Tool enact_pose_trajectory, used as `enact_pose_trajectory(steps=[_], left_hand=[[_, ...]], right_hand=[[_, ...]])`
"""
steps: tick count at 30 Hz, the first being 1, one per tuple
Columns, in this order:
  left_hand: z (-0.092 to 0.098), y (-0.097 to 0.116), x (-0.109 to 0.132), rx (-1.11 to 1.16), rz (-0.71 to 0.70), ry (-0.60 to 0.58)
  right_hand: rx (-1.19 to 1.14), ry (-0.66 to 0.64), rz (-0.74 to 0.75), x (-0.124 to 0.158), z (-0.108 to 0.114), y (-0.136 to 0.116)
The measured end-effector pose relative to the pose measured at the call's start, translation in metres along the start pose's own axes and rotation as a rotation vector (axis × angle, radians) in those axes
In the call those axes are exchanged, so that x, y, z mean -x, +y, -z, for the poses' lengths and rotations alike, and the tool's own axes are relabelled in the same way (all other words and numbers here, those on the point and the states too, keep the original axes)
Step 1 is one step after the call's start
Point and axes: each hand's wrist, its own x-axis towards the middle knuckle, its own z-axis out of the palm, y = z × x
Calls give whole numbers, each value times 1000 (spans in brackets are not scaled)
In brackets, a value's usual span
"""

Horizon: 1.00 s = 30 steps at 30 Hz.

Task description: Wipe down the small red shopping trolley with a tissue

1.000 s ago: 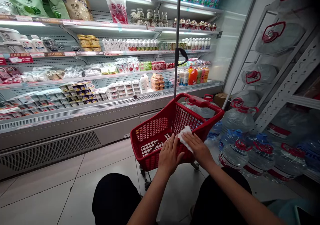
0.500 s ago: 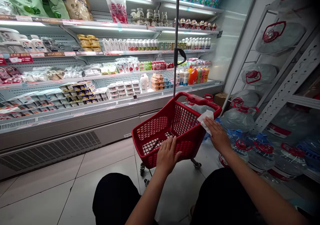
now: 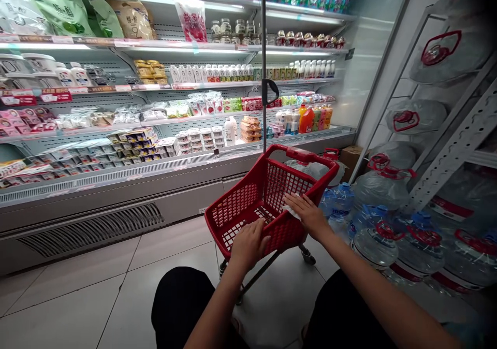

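A small red plastic shopping cart [image 3: 240, 199] with a grid basket stands in front of me, tilted in my view. My left hand [image 3: 247, 243] grips its near rim, fingers curled over the edge and thumb on the outside. Further right along the same rim, my right hand [image 3: 308, 217] presses a white tissue [image 3: 291, 209] against the red plastic; most of the tissue is hidden under the fingers. At the back of the cart rises the push handle [image 3: 301, 155]. A thin dark pole [image 3: 264, 38] with a black hook stands up from the cart.
Behind the cart runs a lit refrigerated shelf [image 3: 155, 165] stocked with yogurt tubs, bottles and packs. Large water bottles [image 3: 375, 243] stand on the floor at the right, beside a white metal rack [image 3: 454, 147]. A cardboard box [image 3: 350, 157] sits behind the cart. My knees frame the near floor.
My right hand has slid the tissue along the rim, from near the handle towards my left hand. My left hand has shifted slightly left and its fingers now curl over the rim.
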Motion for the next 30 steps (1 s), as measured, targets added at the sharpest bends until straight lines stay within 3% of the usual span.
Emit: enact_pose_trajectory(steps=[4, 7, 13, 17, 21, 25, 30], left_hand=[[16, -36, 24, 5, 17, -68], [18, -45, 35, 47, -19, -62], [3, -33, 32, -41, 21, -2], [-2, -20, 29, -85, 52, 47], [-4, -8, 32, -21, 36, 54], [3, -8, 36, 106, -97, 3], [29, -44, 35, 34, -203, -46]], right_hand=[[51, -5, -117, -13, -6, 21], [47, 10, -207, -18, -17, 15], [-94, 16, -182, 9, -27, -55], [-271, -7, -124, 24, -10, -107], [-327, -37, -64, 27, 14, -135], [-367, -100, 44, 32, 25, -130], [-304, -81, -37, 26, 7, -76]])
